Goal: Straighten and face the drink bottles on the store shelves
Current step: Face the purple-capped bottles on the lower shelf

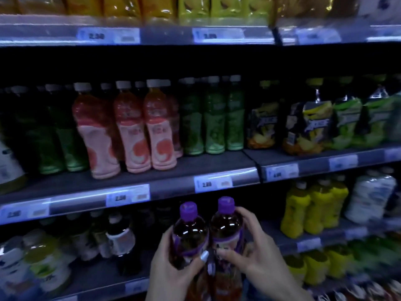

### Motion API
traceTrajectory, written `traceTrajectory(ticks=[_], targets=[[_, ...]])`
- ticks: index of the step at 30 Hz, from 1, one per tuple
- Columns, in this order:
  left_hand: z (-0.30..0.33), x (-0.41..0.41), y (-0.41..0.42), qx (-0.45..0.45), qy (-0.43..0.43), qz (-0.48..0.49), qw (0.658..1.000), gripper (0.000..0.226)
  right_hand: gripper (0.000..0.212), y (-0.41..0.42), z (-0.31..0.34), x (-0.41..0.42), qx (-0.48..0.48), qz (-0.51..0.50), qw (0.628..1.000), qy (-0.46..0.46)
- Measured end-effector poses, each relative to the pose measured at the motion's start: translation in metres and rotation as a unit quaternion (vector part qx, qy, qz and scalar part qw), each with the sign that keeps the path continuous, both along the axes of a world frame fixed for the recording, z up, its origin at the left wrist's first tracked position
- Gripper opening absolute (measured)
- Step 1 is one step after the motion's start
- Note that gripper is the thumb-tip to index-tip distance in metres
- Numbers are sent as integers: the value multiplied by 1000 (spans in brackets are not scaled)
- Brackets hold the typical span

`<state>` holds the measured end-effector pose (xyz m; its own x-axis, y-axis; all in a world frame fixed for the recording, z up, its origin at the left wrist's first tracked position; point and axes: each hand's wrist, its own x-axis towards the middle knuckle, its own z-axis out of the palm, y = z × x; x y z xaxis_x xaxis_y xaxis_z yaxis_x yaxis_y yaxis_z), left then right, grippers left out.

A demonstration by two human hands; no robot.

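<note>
Your left hand (171,268) grips one purple-capped bottle (188,233); your right hand (249,253) grips its twin (226,227). Both sit touching at 6 o'clock, in front of the lower shelf (104,276), not yet seated. Step looks like re-shelving. Next: set them into the gap at 7 o'clock, upright, labels turned outward.
</note>
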<state>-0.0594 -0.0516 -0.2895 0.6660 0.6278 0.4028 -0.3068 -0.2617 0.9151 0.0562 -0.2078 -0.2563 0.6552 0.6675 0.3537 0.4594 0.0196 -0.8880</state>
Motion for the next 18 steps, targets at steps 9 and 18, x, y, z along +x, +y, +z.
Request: traceTrajectory(ticks=[9,18], targets=[[-49,74,-3,-45,52,-11,998,95,78,6,-55,59,-82,-93,992,29],[-47,124,16,-41,94,2,995,69,79,37,-66,111,-103,-121,987,9]])
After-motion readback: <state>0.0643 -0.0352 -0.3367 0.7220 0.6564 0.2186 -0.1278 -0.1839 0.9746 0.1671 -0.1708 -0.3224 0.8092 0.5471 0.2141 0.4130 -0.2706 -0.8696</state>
